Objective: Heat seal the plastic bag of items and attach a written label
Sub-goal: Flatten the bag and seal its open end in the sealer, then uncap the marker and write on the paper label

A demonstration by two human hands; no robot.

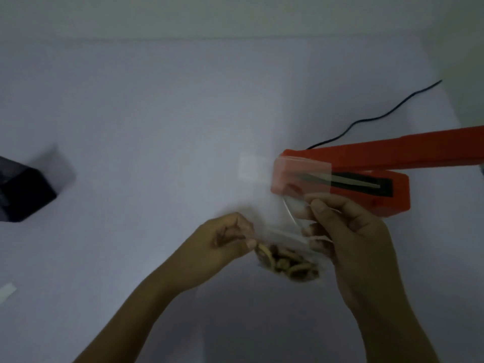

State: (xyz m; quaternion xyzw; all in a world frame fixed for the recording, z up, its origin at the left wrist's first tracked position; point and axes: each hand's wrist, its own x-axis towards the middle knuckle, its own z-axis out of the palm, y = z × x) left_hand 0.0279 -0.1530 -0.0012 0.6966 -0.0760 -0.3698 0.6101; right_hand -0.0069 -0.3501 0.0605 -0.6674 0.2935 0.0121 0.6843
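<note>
The left hand [222,242] is pinching the left edge of the bag [282,247] between thumb and fingertips, low and just right of centre in the frame. The right hand [351,231] is gripping the bag's right side, thumb lying over the clear plastic and fingers curling behind it. Both grips are pressing together on the bag, holding it up between them above the surface [157,113].

The bag is clear, and its lower part is bulging with small brownish-yellow items [288,263]; blur is making it hard to tell what they are. Its upper part is standing up flat and empty, and its top edge is overlapping the left end of the sealer [379,166], seemingly lying across the lower bar.

The sealer is orange-red and is sitting at the right of the frame, just above the right hand. Its upper arm is lifting away from the base, leaving the dark strip on the base showing. A black cord [379,116] is trailing from the sealer toward the upper right.

At the far left edge a dark box [23,189] is resting on the surface, well apart from the hands. Near the lower left edge a small white strip [7,292] is lying flat.
</note>
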